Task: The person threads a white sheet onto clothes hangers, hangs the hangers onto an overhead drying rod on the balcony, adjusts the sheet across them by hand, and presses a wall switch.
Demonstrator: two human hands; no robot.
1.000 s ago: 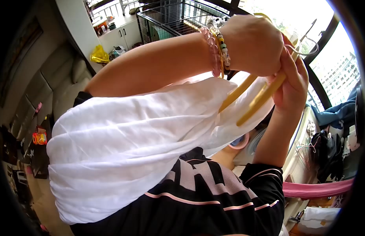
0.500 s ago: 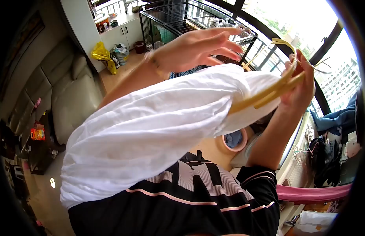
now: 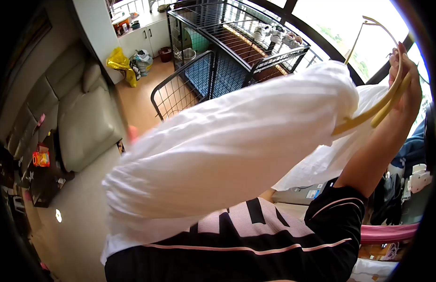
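My right hand [image 3: 405, 82] is raised at the upper right, its fingers closed around a yellow clothes hanger [image 3: 384, 105]. Its hook end rises above the fingers in front of the window. A white garment [image 3: 227, 150] hangs from the hanger and stretches across the middle of the view, down to the lower left. Its cloth covers part of my chest and black shirt. Of my left hand, only a blurred reddish patch [image 3: 133, 133] at the garment's left edge may show; its fingers are hidden behind the cloth.
A black wire cage [image 3: 213, 51] with its door swung out stands beyond the garment, shoes [image 3: 276, 34] on top. A beige sofa [image 3: 86, 117] is at left, near a yellow bag [image 3: 121, 63]. Below my right arm lies a pink bar [image 3: 389, 232], with dark clothes [image 3: 387, 197] nearby.
My right hand has moved right and up with the hanger, drawing the white garment along. My left hand, earlier spread above the garment, has dropped away behind it.
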